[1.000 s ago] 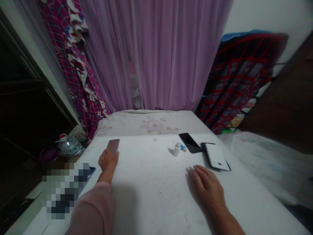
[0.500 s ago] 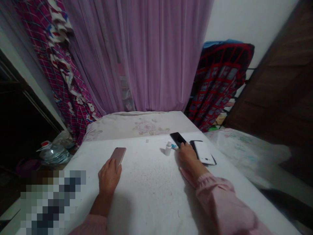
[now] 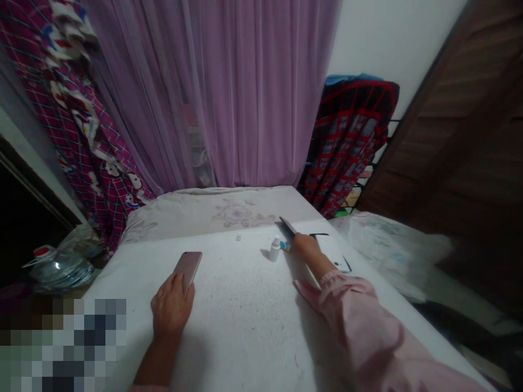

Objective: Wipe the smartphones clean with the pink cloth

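A purple curtain (image 3: 245,109) is hung behind a white table (image 3: 245,321); a white wall (image 3: 376,38) and dark wooden panelling (image 3: 469,136) are noted at right. Lighting is dim.

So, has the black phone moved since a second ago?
Yes. The black phone lay flat right of the small white bottle; now the right hand holds it tilted up off the table, still beside that bottle.
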### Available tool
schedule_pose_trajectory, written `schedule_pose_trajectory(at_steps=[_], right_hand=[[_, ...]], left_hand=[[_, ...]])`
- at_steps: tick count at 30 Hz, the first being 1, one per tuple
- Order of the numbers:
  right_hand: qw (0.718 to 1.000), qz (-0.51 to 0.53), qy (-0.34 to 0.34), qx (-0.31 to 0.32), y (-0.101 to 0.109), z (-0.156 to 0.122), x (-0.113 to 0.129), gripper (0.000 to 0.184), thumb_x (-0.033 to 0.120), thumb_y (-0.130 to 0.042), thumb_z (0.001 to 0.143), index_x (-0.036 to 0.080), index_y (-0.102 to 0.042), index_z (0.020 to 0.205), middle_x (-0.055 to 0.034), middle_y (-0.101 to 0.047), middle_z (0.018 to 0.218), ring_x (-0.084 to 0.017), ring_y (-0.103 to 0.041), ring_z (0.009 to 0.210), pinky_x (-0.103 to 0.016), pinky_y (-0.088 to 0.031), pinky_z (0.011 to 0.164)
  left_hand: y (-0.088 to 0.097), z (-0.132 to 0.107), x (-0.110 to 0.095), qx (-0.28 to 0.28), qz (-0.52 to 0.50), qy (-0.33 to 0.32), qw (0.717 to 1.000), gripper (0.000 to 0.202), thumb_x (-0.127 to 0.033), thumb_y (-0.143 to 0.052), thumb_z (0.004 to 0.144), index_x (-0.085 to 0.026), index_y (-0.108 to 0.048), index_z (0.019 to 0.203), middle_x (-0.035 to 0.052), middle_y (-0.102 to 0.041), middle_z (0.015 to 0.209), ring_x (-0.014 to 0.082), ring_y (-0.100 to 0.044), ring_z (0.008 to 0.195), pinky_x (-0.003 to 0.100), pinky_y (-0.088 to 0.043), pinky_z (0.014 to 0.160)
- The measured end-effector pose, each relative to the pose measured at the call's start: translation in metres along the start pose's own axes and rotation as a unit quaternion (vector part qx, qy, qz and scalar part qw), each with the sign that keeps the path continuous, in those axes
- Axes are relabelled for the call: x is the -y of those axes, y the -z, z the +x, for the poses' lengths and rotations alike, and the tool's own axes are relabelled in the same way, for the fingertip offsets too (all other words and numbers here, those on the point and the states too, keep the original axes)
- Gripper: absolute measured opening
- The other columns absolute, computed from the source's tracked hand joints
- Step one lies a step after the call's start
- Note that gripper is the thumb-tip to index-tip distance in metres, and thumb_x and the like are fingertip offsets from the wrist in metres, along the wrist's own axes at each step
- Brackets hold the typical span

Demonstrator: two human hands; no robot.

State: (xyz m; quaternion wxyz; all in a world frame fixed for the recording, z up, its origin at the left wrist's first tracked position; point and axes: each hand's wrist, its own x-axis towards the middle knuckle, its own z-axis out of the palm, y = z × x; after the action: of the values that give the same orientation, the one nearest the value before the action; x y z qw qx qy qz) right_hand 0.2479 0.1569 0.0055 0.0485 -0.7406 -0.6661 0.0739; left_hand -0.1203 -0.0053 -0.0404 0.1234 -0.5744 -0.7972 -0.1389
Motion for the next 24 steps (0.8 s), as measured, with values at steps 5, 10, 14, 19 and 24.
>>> schedule_pose_trajectory(at_steps=[5,10,14,19,24], right_hand=[[0.998,0.011,-0.046,-0.036,0.012,0.012,-0.004,0.032,0.023,-0.052,0.094,0.004,-0.061,0.119,-0.0249,-0.069,0.111,-0.025,-0.067,0.106,-0.028,-0.046,0.087],[0.996,0.033,-0.075,-0.047,0.014,0.020,-0.004,0.032,0.012,-0.042,0.094,0.006,-0.065,0.115,-0.0211,-0.070,0.113,-0.025,-0.066,0.108,-0.026,-0.047,0.084],[0.994,0.053,-0.085,-0.039,0.011,0.020,0.001,0.032,0.006,-0.045,0.089,0.003,-0.069,0.110,-0.0233,-0.069,0.113,-0.028,-0.067,0.108,-0.028,-0.048,0.084],[0.992,0.085,-0.064,-0.060,0.011,0.001,0.007,0.039,0.008,-0.047,0.089,0.010,-0.066,0.122,-0.0180,-0.067,0.124,-0.026,-0.064,0.112,-0.029,-0.048,0.091],[0.987,0.113,-0.034,-0.106,0.006,-0.059,-0.007,0.042,0.021,-0.042,0.096,0.017,-0.059,0.133,-0.0113,-0.064,0.130,-0.024,-0.063,0.115,-0.032,-0.048,0.096]], left_hand=[[-0.002,0.000,0.001,0.003,-0.011,0.006,1.000,0.043,-0.033,-0.040,0.096,-0.011,-0.060,0.127,0.0189,-0.059,0.134,0.0315,-0.058,0.118,0.047,-0.047,0.097],[-0.001,0.000,0.000,0.009,-0.010,0.011,1.000,0.045,-0.033,-0.039,0.096,-0.008,-0.060,0.127,0.0193,-0.058,0.135,0.0319,-0.058,0.119,0.045,-0.047,0.096],[-0.001,0.001,0.000,0.011,-0.020,0.017,1.000,0.045,-0.034,-0.039,0.096,-0.009,-0.058,0.128,0.0190,-0.057,0.136,0.0315,-0.057,0.120,0.045,-0.047,0.096],[-0.006,0.002,0.007,-0.006,-0.061,0.010,0.998,0.043,-0.035,-0.041,0.094,-0.012,-0.059,0.125,0.0180,-0.057,0.136,0.0310,-0.057,0.121,0.046,-0.046,0.099],[-0.012,-0.001,0.008,-0.022,-0.150,-0.018,0.988,0.047,-0.040,-0.052,0.087,-0.018,-0.056,0.128,0.0137,-0.057,0.136,0.0298,-0.059,0.119,0.042,-0.048,0.101]])
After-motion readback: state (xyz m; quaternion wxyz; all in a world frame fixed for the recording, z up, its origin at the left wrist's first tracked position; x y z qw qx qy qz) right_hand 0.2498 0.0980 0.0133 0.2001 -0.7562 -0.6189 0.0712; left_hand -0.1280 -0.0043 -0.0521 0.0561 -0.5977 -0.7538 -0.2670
